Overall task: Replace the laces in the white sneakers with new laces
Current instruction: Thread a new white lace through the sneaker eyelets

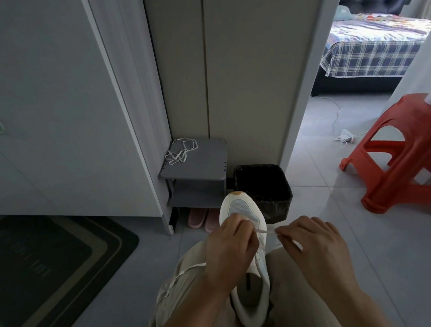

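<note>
Seen from above, the white sneaker (243, 209) lies at 6 o'clock in the view, wedged between the seated person's thighs with its toe pointing to 12 o'clock and its heel opening towards the body. This probably keeps the eyelets facing up and frees both hands. The left hand (230, 241) is curled over the forefoot, apparently steadying the shoe at the eyelet row; whether it also pinches the lace is hidden by its own fingers. The right hand (312, 243) pinches the lace (265, 231) between thumb and fingertips and draws it taut towards 3 o'clock, probably to take up slack through an eyelet. A white strip (184, 269) trails over the left thigh towards 8 o'clock; whether it is the lace's other half cannot be told.

The upper is white with pale grey-blue mesh panels and a tan mark at the toe tip. The tongue area is mostly hidden, so the number of threaded eyelets is uncertain; lacing seems to be at an early row.

At 11 o'clock from the shoe, loose laces (182, 149) lie tangled on a grey shelf (205, 171), set well apart, perhaps to avoid confusion.
</note>
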Tool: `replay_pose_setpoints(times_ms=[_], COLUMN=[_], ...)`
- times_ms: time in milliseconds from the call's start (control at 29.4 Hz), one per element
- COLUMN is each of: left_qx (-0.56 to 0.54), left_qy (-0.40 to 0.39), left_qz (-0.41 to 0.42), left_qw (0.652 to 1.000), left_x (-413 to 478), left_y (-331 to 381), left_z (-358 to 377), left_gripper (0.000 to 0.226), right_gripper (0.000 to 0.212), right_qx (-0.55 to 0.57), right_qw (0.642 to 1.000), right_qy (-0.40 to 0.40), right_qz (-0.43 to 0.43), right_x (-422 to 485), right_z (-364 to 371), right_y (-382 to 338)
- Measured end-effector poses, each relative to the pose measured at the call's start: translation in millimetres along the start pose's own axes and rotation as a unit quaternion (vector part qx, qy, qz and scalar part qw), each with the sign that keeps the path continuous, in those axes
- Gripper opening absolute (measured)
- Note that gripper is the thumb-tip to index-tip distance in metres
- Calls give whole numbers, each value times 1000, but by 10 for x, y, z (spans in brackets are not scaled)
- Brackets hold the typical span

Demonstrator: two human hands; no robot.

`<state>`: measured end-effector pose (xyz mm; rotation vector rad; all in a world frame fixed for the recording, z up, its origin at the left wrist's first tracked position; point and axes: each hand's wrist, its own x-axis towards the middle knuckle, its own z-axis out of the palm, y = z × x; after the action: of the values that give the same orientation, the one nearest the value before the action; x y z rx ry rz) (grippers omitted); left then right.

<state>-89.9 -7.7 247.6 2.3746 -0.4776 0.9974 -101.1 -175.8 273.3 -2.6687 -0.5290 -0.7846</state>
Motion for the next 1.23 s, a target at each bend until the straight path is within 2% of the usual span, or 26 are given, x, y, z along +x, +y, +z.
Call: replay_pose_setpoints(times_ms=[68, 204, 306, 374, 442, 476, 544, 613, 681, 783, 851, 919, 987, 1123, 1225], left_qx=[-14, -20, -22, -4, -8, -20, -44, -52, -69, -155, -249, -298, -309, -282, -268], left_qy=[17, 58, 67, 64, 59, 49, 0, -101, -187, -199, -255, -319, -306, -233, -252], left_qz=[5, -7, -27, -53, -119, -162, -258, -325, -317, -261, -246, -252, -289, -334, -357], left_qw=[1000, 998, 997, 997, 991, 985, 965, 939, 927, 932, 901, 864, 853, 869, 859], left_x=[1, 78, 85, 46, -12, -45, -114, -141, -105, 137, 298, 382, 434, 414, 305], left_y=[-22, -38, -140, -246, -360, -408, -505, -575, -571, -313, -83, 50, 20, -245, -417], left_z=[-29, -120, -214, -285, -340, -356, -363, -367, -413, -495, -477, -403, -385, -551, -719], left_gripper=[10, 16, 14, 13, 19, 25, 32, 35, 47, 41, 29, 20, 14, 9, 7], right_gripper=[2, 13, 6, 13, 11, 6, 30, 37, 34, 32, 32, 33, 34, 37, 55], right_qx=[-16, -7, -11, -25, -34, -31, -14, 5, 11, 20, 20, 4, -14, -9, 5], right_qw=[1000, 997, 995, 994, 993, 993, 994, 994, 995, 997, 997, 996, 995, 997, 997], right_qy=[26, 56, 69, 63, 68, 73, 80, 92, 93, 72, 58, 58, 61, 56, 50], right_qz=[6, 50, 72, 86, 91, 89, 77, 52, 24, -15, -46, -72, -74, -51, -53], right_x=[-8, -17, -33, -66, -107, -126, -144, -126, -83, 36, 138, 231, 298, 230, 126], right_z=[-35, -31, -13, 11, 36, 41, 50, 46, 58, 122, 178, 208, 209, 209, 243], right_y=[7, 141, 276, 365, 467, 508, 561, 542, 425, 165, -22, -150, -198, -121, -21])
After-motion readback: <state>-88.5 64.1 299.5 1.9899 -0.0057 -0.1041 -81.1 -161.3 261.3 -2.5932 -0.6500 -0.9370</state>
